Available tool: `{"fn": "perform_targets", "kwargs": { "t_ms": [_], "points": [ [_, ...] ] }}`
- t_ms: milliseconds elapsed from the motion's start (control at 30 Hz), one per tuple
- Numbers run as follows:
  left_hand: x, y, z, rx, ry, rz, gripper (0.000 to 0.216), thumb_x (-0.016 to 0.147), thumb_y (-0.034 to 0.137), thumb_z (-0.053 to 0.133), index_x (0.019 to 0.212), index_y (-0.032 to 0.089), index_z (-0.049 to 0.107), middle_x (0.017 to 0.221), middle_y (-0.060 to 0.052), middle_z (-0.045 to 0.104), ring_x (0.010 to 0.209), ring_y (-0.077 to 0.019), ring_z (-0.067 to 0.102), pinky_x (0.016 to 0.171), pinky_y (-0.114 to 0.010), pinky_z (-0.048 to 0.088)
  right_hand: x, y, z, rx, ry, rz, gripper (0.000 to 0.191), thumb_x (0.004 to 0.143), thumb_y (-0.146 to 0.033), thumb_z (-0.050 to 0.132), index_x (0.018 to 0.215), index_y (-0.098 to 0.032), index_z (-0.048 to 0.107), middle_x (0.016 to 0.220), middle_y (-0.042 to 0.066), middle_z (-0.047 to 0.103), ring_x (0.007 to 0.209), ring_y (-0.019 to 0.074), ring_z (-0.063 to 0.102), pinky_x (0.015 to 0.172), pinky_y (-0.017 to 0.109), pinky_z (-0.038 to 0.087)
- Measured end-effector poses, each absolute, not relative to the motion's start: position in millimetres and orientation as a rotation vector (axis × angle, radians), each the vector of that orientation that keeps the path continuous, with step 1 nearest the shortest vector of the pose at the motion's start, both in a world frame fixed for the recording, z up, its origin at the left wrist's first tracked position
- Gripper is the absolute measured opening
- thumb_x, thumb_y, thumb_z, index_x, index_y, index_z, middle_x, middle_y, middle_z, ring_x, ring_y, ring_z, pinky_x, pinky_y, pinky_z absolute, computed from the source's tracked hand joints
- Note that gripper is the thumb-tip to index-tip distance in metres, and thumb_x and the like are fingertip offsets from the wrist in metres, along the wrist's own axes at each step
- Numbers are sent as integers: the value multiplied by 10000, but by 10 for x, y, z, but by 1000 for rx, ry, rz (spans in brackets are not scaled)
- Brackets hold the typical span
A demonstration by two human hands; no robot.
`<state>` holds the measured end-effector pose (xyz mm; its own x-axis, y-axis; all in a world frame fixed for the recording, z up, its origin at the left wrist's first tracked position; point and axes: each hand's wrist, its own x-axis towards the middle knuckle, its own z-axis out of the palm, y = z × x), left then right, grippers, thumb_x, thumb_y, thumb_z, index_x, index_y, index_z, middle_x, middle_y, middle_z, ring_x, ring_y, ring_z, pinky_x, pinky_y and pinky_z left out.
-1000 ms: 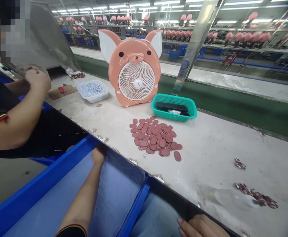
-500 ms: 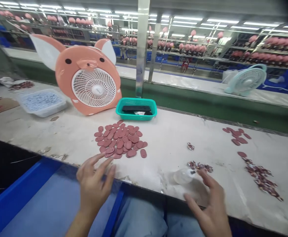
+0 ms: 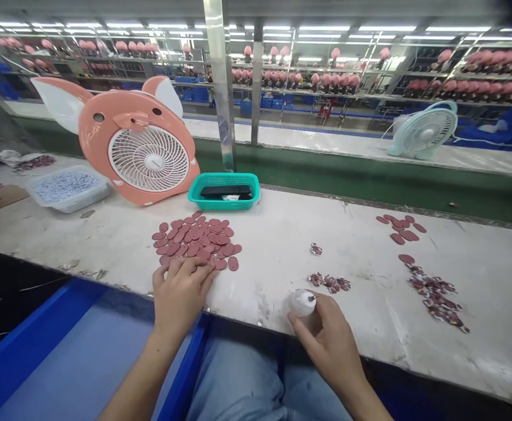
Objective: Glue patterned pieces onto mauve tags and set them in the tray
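Observation:
A loose pile of flat dusty-red oval discs (image 3: pixel 194 237) lies on the bench. My left hand (image 3: pixel 181 286) is at the pile's near edge, its fingers curled and thumb close to the index finger around a red oval disc, mostly hidden. Farther right, my right hand (image 3: pixel 326 333) has thumb and fingers around a small white squeeze bottle (image 3: pixel 300 303) with a dark thin tip. The bottle is tilted near the bench edge. Beyond it lie small dark-red and silvery pieces (image 3: pixel 332 283), with a larger cluster of them (image 3: pixel 435 295) to the right.
A pink animal-shaped fan (image 3: pixel 137 149) stands behind the discs, beside a green basket (image 3: pixel 223 204) holding dark items. A white tub (image 3: pixel 69 187) of bluish-white bits is at left. More red discs (image 3: pixel 400 227) lie right. A blue bin (image 3: pixel 32 345) sits below the bench.
My left hand has moved forward onto the discs and its fingers have drawn together. My right hand has closed around the bottle. The whole view has shifted slightly.

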<state>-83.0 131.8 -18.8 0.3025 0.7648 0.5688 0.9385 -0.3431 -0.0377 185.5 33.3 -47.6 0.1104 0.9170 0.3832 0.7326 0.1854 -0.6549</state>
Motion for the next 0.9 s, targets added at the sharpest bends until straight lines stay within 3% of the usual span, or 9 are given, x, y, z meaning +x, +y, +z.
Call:
{"fn": "perform_targets", "kwargs": {
  "t_ms": [133,267,400,600,700,800,900],
  "points": [
    [-754,1370,-157,-2303,-1470,-591,194,917,364,640,1020,255,763,1072,-48,750,1004,-301,619,881,-466,360,1851,304,-447,-1532,-1642,308,274,897,-364,640,1133,-252,558,1045,47,654,973,242,606,836,397,501],
    [-709,1291,-146,-2392,-1422,-543,178,902,367,664,1023,272,755,1109,-30,751,1029,-297,622,913,-473,339,1845,288,-405,-1520,-1600,340,216,885,-340,647,1052,-231,565,948,43,627,869,220,594,736,342,494],
    [-733,1014,-208,-2571,-1313,-569,372,856,387,725,1194,239,680,1165,-60,741,1030,-301,633,936,-479,311,1879,233,-402,-1479,-1509,459,184,883,-346,630,990,-212,563,872,34,597,770,195,569,666,313,468],
    [-653,768,-360,-2539,-1450,-1051,147,927,179,629,993,262,729,858,18,761,770,-173,669,825,-378,356,1790,226,-389,-1218,-1259,927,354,936,-532,424,1041,-207,516,733,-6,541,584,161,558,538,303,504],
    [-510,694,-337,-2502,-1817,-1434,165,953,229,578,898,234,733,834,0,745,792,-173,672,787,-328,432,1653,303,-305,-1129,-1167,1095,333,871,-530,579,931,-206,534,622,-47,494,471,114,485,455,246,438],
    [-374,581,-227,-2526,-2205,-1803,244,960,324,558,812,226,725,778,-6,726,747,-167,667,691,-267,489,1536,390,-166,-1129,-1159,1153,273,808,-413,723,812,-194,559,614,-46,508,501,85,461,479,212,396],
    [-267,448,-124,-2607,-2345,-1960,276,927,383,601,757,215,741,692,-8,701,653,-158,634,615,-238,495,1476,441,-42,-1082,-1129,1290,258,757,-353,785,837,-181,611,676,-27,570,566,92,516,517,205,418]
  ]
}}
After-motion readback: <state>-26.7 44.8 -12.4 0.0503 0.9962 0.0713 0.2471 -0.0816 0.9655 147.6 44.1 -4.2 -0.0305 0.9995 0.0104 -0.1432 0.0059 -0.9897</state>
